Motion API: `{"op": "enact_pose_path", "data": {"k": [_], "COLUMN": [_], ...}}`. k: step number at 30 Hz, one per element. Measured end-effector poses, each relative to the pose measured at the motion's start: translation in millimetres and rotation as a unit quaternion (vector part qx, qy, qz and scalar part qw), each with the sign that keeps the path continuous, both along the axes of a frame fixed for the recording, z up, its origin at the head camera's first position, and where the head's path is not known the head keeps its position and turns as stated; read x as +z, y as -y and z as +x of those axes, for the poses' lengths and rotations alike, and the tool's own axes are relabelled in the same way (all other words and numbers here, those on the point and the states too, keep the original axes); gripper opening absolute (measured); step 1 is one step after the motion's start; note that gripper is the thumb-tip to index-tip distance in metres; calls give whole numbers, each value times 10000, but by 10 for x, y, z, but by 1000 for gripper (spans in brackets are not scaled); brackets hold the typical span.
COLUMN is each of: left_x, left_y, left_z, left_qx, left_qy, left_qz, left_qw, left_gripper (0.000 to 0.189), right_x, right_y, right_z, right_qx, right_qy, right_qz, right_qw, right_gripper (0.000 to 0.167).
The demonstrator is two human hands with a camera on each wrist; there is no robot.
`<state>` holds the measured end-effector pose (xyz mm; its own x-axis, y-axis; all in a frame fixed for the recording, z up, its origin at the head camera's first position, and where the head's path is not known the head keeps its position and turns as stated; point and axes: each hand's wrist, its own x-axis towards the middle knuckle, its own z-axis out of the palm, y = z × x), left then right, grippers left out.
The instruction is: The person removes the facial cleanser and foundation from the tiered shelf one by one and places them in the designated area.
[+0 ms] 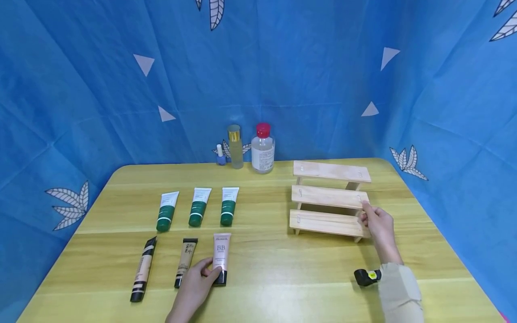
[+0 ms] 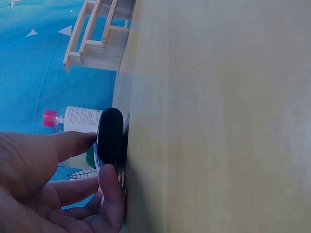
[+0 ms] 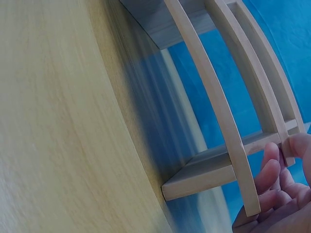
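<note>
With thumb and fingers, my left hand (image 1: 196, 284) pinches a pale pink BB cream tube (image 1: 221, 252) near its black cap, which faces me in the left wrist view as a dark oval (image 2: 111, 136). The tube lies on the table, right of a beige tube (image 1: 186, 260) and a long black-ended tube (image 1: 143, 269). On the right, a three-step wooden display stand (image 1: 329, 196) stands on the table. My right hand (image 1: 378, 223) holds the right end of its middle step, thumb on top. In the right wrist view the fingers (image 3: 268, 175) curl under that step's end.
Several green-and-white tubes (image 1: 198, 208) lie in a row behind. Along the back edge stand a blue nail polish bottle (image 1: 221, 157), a gold-capped bottle (image 1: 235, 150) and a red-capped clear bottle (image 1: 263, 150). A small black object (image 1: 365, 277) lies beside the right sleeve. Blue cloth (image 1: 258, 80) hangs behind the table.
</note>
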<state>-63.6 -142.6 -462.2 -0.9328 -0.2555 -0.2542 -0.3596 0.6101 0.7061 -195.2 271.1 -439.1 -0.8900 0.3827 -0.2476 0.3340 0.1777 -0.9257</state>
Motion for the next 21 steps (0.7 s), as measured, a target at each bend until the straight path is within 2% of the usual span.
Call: {"op": "enact_pose_path", "data": {"k": [5,12,16,21], "left_x": [20,54,111,262], "left_y": [-6,1,-6,-117], "left_z": [-4,9,5,-49], "left_qx": [35,122,81,-6], "left_qy": [-2,-51,-398,-972], "left_qz": [153,65,41,126], "left_qw": [9999,9999,9992,9952], "left_gripper": [47,44,41,38], "right_x": [14,33,42,90], "right_y": [-7,20,21,26], "right_z": [-17,-27,-29,0], "right_qx": [-57,55,81,75], "right_qy": [-42,71,8,-206], "right_qz": [70,308,527,833], "right_qw": [10000,9995,9986,9963], "right_gripper": [41,49,54,64]}}
